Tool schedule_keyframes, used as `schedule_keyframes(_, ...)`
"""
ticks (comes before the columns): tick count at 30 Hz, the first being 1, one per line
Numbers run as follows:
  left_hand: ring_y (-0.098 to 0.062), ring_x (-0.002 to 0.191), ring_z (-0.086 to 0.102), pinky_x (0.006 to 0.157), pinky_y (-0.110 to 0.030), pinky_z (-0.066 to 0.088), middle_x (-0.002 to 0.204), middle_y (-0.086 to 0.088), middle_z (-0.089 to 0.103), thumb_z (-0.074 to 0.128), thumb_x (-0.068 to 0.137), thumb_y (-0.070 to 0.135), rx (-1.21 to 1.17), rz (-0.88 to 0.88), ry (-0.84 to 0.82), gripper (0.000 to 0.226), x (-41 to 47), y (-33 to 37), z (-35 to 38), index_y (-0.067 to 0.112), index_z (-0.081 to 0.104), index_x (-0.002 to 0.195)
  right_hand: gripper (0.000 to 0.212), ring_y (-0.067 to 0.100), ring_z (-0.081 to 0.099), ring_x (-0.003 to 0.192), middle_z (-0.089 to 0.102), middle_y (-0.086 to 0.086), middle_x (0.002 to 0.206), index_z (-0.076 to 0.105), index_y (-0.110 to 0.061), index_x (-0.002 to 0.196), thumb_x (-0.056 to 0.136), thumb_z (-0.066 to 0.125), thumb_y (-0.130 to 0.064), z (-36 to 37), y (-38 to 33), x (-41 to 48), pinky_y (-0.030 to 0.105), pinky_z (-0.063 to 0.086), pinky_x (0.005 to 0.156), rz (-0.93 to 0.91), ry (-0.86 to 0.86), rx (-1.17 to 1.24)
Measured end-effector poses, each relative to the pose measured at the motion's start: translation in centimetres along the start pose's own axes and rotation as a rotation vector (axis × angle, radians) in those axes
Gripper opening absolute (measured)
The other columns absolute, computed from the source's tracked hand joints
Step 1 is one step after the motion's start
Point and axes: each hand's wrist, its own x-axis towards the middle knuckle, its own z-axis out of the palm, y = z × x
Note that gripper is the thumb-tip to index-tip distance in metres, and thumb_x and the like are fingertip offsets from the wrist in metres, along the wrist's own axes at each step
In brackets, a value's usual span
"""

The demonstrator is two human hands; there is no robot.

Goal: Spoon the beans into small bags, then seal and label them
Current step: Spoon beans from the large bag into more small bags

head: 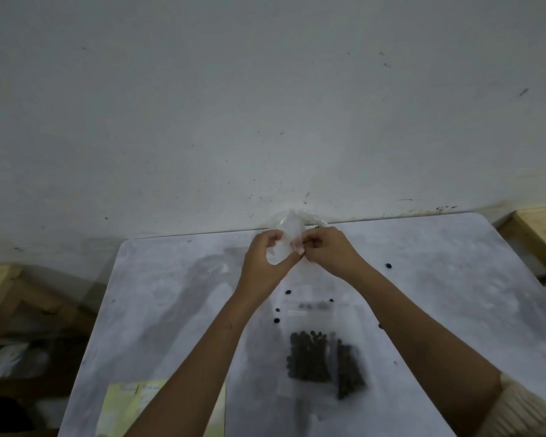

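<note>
Clear plastic bag (289, 230) sits at the table's (438, 279) 12 o'clock edge, pinched by both hands: left hand (265, 263) curls round it, right hand (328, 250) nips its side. A filled bag of beans (316, 357) lies at 6 o'clock from them, with loose beans (288, 292) between.

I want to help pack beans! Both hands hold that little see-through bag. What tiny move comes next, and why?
Probably part the mouth of the small clear plastic bag: the left hand and right hand both pinch its top, no beans show inside, and a filled clear bag of dark beans already lies nearer.
</note>
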Motion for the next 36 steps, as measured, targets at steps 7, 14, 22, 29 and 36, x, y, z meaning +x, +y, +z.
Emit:
schedule_keyframes(7,0.000,0.141,-0.003,0.118,-0.037,-0.003,0.154,0.019,-0.002,0.078,0.057,0.062,0.498,0.211,-0.358,0.124,0.1,-0.6,-2.6,0.045,-0.013,0.140,0.023,0.022,0.063,0.073,0.069,-0.001,0.077,0.070,-0.022,0.076,0.082,0.060,-0.002,-0.7,-0.2,-0.4,0.037,0.053,0.074,-0.089,-0.102,-0.002)
schedule_keyframes(14,-0.011,0.121,0.031,0.103,-0.026,0.028,0.134,0.002,0.031,0.074,0.068,0.049,0.611,0.374,-0.202,0.103,-0.1,-2.2,-2.0,0.032,0.011,0.147,0.018,0.010,0.050,0.068,0.053,-0.006,0.069,0.055,-0.022,0.071,0.078,0.069,-0.014,0.2,-0.5,-0.9,0.009,0.041,0.058,-0.106,-0.154,-0.174)
schedule_keyframes(22,-0.015,0.113,0.038,0.094,-0.025,0.025,0.124,0.003,0.036,0.061,0.062,0.054,0.762,0.362,-0.222,0.096,-0.1,-3.0,-0.8,0.030,0.018,0.145,0.030,0.008,0.054,0.087,0.057,-0.008,0.094,0.063,-0.016,0.094,0.070,0.080,-0.025,0.4,1.0,-1.2,0.020,0.048,0.073,-0.128,-0.242,-0.163)
schedule_keyframes(29,-0.015,0.115,0.038,0.096,-0.029,0.027,0.126,0.004,0.037,0.057,0.063,0.059,0.764,0.332,-0.305,0.095,-0.1,-3.3,0.6,0.035,0.016,0.146,0.033,0.001,0.057,0.081,0.059,-0.014,0.086,0.063,-0.020,0.097,0.070,0.081,-0.022,-0.4,3.1,-1.7,0.008,0.044,0.067,-0.058,-0.208,-0.104)
schedule_keyframes(36,-0.011,0.114,0.037,0.097,-0.034,0.029,0.119,0.010,0.037,0.061,0.056,0.064,0.686,0.103,-0.250,0.103,1.5,-4.2,0.7,0.038,0.013,0.144,0.017,0.010,0.062,0.090,0.065,0.004,0.104,0.066,-0.011,0.099,0.083,0.068,-0.012,-2.3,6.7,-0.4,0.020,0.051,0.085,0.048,0.083,0.060)
